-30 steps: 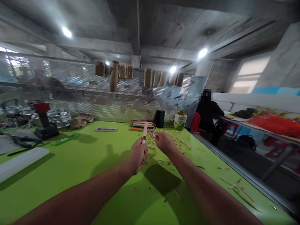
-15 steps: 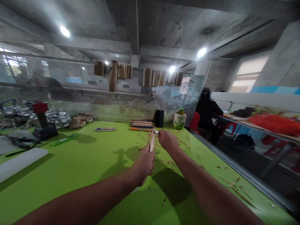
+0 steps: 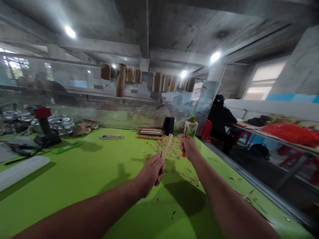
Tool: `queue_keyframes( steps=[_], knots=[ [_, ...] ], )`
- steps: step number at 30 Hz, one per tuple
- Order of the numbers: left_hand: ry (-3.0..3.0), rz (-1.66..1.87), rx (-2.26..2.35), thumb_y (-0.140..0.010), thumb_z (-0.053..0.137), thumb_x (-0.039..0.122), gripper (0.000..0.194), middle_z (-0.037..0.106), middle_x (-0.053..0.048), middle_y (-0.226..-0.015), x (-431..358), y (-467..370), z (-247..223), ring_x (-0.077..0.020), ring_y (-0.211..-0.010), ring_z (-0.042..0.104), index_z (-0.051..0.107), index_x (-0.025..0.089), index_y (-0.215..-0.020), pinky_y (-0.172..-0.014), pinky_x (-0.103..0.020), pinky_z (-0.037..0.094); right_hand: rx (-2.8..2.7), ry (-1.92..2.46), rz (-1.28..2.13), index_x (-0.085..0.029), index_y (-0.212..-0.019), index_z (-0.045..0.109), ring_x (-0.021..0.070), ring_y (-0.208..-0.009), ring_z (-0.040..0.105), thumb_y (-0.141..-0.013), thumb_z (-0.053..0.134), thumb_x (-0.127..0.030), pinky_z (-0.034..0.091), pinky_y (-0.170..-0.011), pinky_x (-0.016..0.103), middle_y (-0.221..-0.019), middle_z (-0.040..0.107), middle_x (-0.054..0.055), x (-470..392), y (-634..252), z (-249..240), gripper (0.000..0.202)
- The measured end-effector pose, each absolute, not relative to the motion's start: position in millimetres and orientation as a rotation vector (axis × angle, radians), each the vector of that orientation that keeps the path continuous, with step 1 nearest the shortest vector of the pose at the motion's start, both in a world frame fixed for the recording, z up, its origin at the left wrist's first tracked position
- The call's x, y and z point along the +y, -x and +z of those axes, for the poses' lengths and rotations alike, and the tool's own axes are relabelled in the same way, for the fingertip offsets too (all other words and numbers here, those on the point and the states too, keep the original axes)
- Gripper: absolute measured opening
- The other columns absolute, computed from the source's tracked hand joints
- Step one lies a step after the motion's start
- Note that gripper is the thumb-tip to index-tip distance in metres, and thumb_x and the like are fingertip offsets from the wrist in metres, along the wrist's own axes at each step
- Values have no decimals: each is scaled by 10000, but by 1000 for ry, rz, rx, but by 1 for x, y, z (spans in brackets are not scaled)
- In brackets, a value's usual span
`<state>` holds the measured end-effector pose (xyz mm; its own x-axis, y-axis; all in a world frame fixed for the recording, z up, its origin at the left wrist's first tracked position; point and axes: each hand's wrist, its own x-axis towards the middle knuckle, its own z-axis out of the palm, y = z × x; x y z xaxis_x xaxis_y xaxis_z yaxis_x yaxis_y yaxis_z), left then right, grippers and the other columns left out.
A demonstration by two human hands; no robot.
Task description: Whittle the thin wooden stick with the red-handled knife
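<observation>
My left hand [image 3: 151, 172] is wrapped round the lower end of a pale wooden stick [image 3: 167, 145], which tilts up and to the right above the green table [image 3: 82, 176]. To its right, my right hand [image 3: 189, 147] is closed round a small tool with red parts [image 3: 183, 154]; its dark blade or handle is partly hidden by the fingers. The tool is apart from the stick. Wood shavings [image 3: 174, 151] lie scattered beneath and around both hands.
A green-capped bottle [image 3: 191, 126], a black box [image 3: 169, 126] and a stack of wooden strips [image 3: 151, 134] stand at the back. A cordless drill [image 3: 44, 124], green cutter [image 3: 68, 147] and white roll [image 3: 23, 171] lie left. A person in black [image 3: 220, 116] sits beyond the right edge.
My right hand has moved right with the tool, away from the stick's upper end. The stick, held in my left hand, now leans further to the right.
</observation>
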<state>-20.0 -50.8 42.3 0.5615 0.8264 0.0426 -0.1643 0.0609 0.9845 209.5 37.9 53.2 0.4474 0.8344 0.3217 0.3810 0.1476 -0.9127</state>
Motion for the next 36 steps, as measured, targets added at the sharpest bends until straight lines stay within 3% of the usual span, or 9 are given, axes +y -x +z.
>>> queue_keyframes(
  steps=[2,5,8,10,16,19,25,36],
  knots=[
    [-1341,888,651,-909,408,373,214,401,69,-586,-39,20,37,-47,-397,258,468,191,-812,-355,-176,241,-1105,1187,743,-192,-931,590,83,-347,339,-768,558,-516,272,-369,202,-462,407,-90,30,-190,56,363],
    [-1375,904,658,-868,479,365,174,398,76,-581,-31,20,33,-47,-398,287,499,192,-865,-369,-168,265,-1126,997,1029,-190,-931,592,70,-341,338,-713,618,-584,272,-343,193,-481,459,-85,17,-164,62,450],
    [-1387,866,673,-831,529,365,193,389,89,-553,-30,18,33,-51,-376,305,513,199,-928,-363,-164,283,-1127,902,1098,-190,-866,595,61,-352,343,-672,691,-501,282,-340,183,-485,469,-88,12,-153,63,379],
    [-1385,843,658,-823,528,376,183,394,88,-544,-31,18,33,-52,-357,314,494,200,-856,-352,-171,297,-1116,889,1105,-191,-806,582,65,-353,352,-661,703,-456,285,-336,184,-470,465,-88,13,-153,60,325],
    [-1288,705,521,-833,477,343,145,452,72,-625,-31,23,38,-42,-369,330,430,208,-808,-340,-166,294,-1144,938,1101,-189,-754,563,74,-373,356,-694,665,-514,300,-364,202,-482,462,-75,21,-159,52,346],
    [-1201,769,556,-834,479,319,120,409,89,-615,-27,27,46,-31,-363,261,432,214,-872,-333,-154,216,-1246,1167,840,-186,-770,586,94,-397,368,-799,512,-594,299,-402,215,-482,446,-58,22,-157,52,416],
    [-1169,889,631,-805,499,234,175,404,92,-586,-14,35,55,-37,-379,284,456,205,-972,-358,-160,201,-1906,1884,-121,-229,-928,669,160,-749,600,-835,488,-262,340,-606,224,-827,685,32,11,-138,56,207],
    [-1144,990,730,-790,476,206,80,372,95,-570,-11,26,52,-35,-358,248,407,215,-829,-334,-175,150,-2086,1940,-428,-206,-895,657,171,-765,619,-920,391,-253,343,-648,250,-857,696,79,5,-118,53,271]
  ],
)
